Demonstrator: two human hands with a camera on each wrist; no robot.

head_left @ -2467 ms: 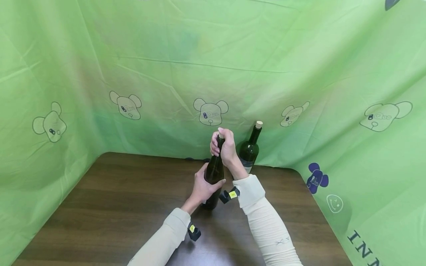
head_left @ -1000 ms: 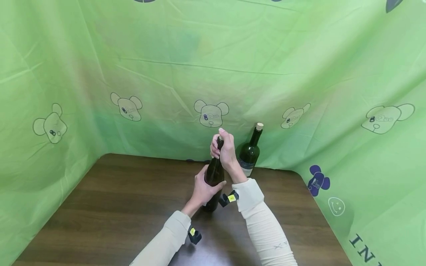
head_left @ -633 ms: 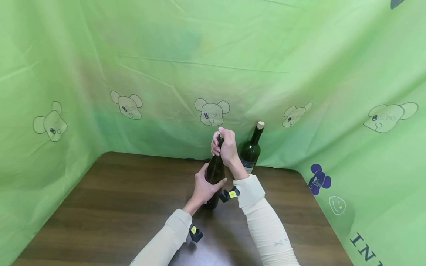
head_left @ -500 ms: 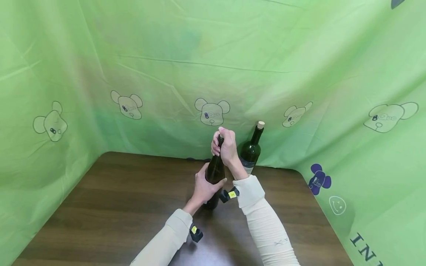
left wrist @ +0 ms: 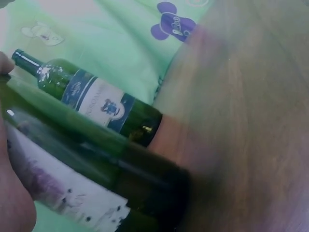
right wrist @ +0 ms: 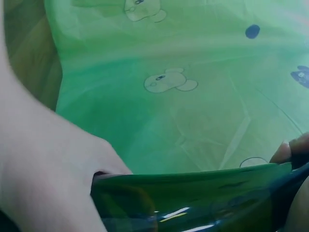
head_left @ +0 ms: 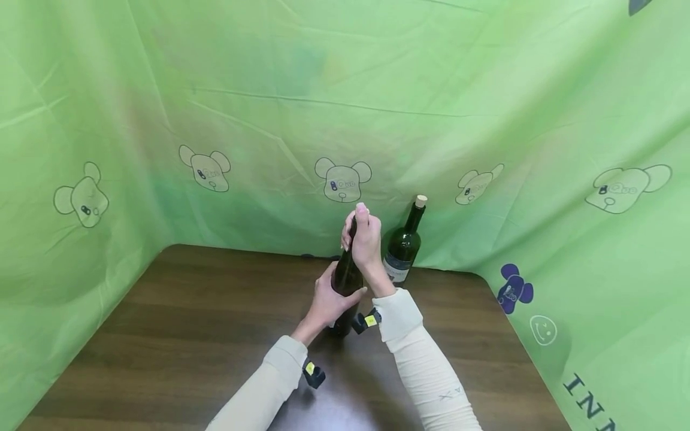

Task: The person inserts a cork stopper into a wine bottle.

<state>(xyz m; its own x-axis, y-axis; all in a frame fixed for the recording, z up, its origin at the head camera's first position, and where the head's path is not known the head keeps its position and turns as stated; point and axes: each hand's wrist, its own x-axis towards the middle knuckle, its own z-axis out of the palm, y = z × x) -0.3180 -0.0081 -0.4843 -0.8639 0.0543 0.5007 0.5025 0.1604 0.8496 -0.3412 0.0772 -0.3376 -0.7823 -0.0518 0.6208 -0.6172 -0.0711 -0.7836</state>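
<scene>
A dark green wine bottle (head_left: 347, 276) stands on the table, leaning slightly right in the head view. My left hand (head_left: 329, 301) grips its body, thumb across the near side. Around the neck curl the fingers of my right hand (head_left: 368, 242), with the thumb pointing up at the mouth. Whatever sits in the mouth is hidden behind that thumb. In the left wrist view the held bottle (left wrist: 96, 145) shows a pale, worn label (left wrist: 72, 193). The right wrist view shows its glossy green side (right wrist: 193, 198) between both hands.
Just behind and right of my right hand stands a second green wine bottle (head_left: 403, 244), with a cork (head_left: 421, 200) in its mouth and a blue-and-white label (left wrist: 102, 102). A green printed cloth (head_left: 269, 120) hangs around the brown wooden table (head_left: 188, 317).
My right hand has turned slightly and shifted a little left, its thumb now more upright. The cork glimpsed under the thumb earlier is now hidden. My left hand keeps its grip.
</scene>
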